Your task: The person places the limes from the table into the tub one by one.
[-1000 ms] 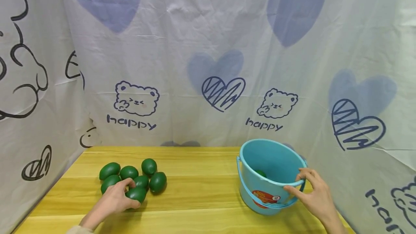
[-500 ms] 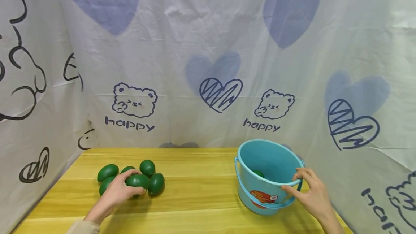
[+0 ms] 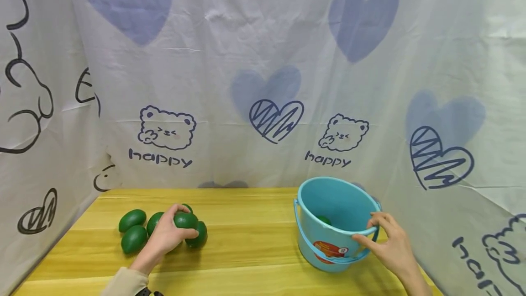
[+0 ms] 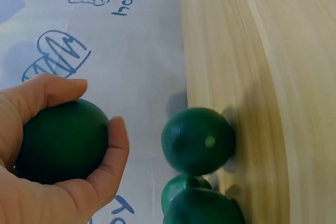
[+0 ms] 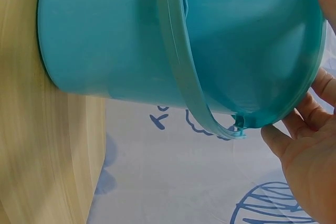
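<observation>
My left hand grips a smooth dark green avocado between thumb and fingers. In the left wrist view, this avocado is apart from the others. Several more avocados lie on the table around and below that hand, some partly hidden by it. On the right stands a light blue bucket with a red label, its handle hanging down in front. My right hand pinches the bucket's near right rim, thumb outside. Inside the bucket, part of a green avocado shows.
A yellow wood-grain table carries everything, with a stretch of bare tabletop between the avocados and the bucket. White cloth printed with hearts and bears hangs behind the table and at both sides.
My left hand has picked up the near avocado and moved it up and to the right over the others. The right hand keeps its hold on the bucket's rim.
</observation>
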Demonstrator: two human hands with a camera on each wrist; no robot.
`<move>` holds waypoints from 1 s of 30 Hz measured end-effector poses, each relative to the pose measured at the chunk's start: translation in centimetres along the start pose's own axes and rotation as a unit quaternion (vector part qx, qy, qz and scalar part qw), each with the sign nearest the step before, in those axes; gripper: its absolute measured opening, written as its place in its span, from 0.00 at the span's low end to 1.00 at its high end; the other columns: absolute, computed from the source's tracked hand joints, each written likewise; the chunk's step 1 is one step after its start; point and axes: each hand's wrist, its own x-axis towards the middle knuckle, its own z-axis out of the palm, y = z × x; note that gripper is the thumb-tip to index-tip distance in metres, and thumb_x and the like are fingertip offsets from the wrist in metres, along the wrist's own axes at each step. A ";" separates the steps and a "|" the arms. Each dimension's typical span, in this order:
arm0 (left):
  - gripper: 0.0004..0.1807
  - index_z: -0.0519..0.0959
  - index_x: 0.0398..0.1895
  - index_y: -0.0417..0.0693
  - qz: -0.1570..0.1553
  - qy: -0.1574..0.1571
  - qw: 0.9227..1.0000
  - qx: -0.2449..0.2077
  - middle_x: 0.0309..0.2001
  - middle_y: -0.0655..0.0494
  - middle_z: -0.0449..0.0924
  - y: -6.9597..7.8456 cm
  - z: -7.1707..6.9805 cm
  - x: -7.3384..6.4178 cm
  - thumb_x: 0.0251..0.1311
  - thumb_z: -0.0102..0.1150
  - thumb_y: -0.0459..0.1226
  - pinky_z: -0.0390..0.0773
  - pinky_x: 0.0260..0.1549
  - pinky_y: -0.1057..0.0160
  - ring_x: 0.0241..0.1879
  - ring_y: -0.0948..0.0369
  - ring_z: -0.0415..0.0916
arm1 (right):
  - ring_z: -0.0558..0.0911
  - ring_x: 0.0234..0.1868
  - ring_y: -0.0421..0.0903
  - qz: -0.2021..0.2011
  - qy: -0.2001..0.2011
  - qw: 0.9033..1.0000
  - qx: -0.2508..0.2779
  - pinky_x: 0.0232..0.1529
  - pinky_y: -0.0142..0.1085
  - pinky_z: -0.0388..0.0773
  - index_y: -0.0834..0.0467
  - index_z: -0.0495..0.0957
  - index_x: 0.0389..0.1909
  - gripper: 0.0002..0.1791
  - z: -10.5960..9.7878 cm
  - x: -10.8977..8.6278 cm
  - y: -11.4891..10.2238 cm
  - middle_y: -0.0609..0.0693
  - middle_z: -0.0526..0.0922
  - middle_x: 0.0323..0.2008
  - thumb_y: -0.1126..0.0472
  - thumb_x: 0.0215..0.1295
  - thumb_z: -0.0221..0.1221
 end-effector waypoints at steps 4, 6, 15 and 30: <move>0.31 0.70 0.55 0.46 0.001 0.012 1.000 -0.014 0.56 0.38 0.72 0.6 0.9 0.3 0.48 0.74 0.37 0.82 0.37 0.52 0.44 0.50 0.78 | 0.75 0.55 0.64 0.004 -0.002 1.000 0.000 0.50 0.65 0.70 0.51 0.73 0.30 0.21 0.0 -0.1 0.0 0.56 0.77 0.48 0.57 0.42 0.78; 0.30 0.73 0.55 0.46 0.000 0.018 0.999 -0.031 0.54 0.39 0.73 0.9 1.4 0.6 0.47 0.75 0.39 0.84 0.36 0.52 0.41 0.52 0.79 | 0.75 0.55 0.64 0.000 0.001 1.000 0.002 0.51 0.64 0.70 0.52 0.73 0.30 0.21 -0.1 0.0 -0.1 0.56 0.78 0.48 0.57 0.42 0.78; 0.22 0.80 0.48 0.46 0.028 0.021 0.997 -0.062 0.47 0.43 0.77 2.8 4.8 1.6 0.49 0.74 0.39 0.84 0.29 0.57 0.31 0.56 0.81 | 0.75 0.54 0.63 -0.007 0.008 1.000 0.001 0.51 0.64 0.71 0.52 0.74 0.30 0.21 -0.3 0.0 -0.1 0.58 0.78 0.48 0.58 0.41 0.78; 0.19 0.83 0.47 0.53 0.090 0.010 0.993 -0.077 0.49 0.46 0.77 5.0 8.8 3.3 0.49 0.72 0.33 0.82 0.33 0.58 0.39 0.53 0.78 | 0.74 0.53 0.55 -0.013 0.019 1.000 0.009 0.52 0.60 0.71 0.53 0.74 0.29 0.22 0.2 -0.1 -0.3 0.53 0.78 0.47 0.59 0.39 0.79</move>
